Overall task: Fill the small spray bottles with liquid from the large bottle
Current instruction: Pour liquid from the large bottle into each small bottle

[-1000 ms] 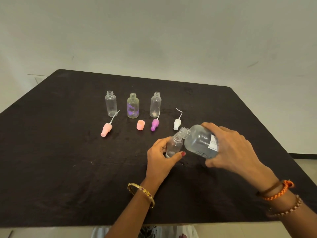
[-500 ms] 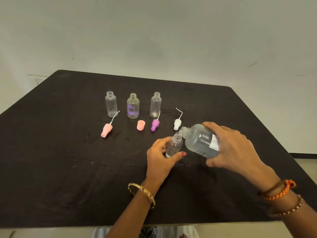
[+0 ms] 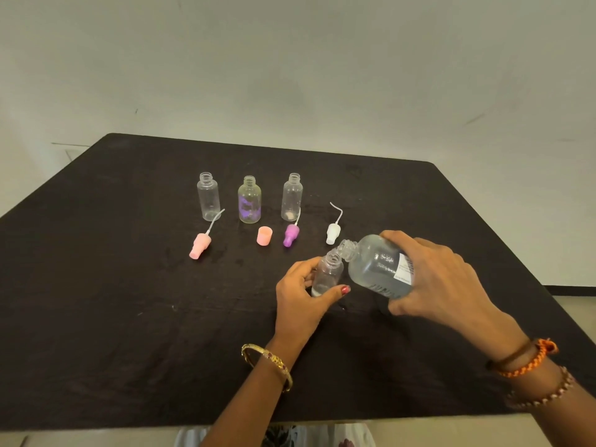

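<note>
Clear big bottle (image 3: 375, 267) gripped, tilted by right hand (image 3: 432, 279) — mouth over small bottle (image 3: 327, 274). Small bottle pinched upright by left hand (image 3: 298, 300) — on black table (image 3: 129, 285).

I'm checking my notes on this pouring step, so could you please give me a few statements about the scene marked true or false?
1. The right hand tilts the large bottle toward the small bottle. True.
2. The left hand is idle. False: it holds the small bottle.
3. Three small bottles stand uncapped in a row behind. True.
4. The purple sprayer top is screwed onto a bottle. False: it lies on the table.
</note>
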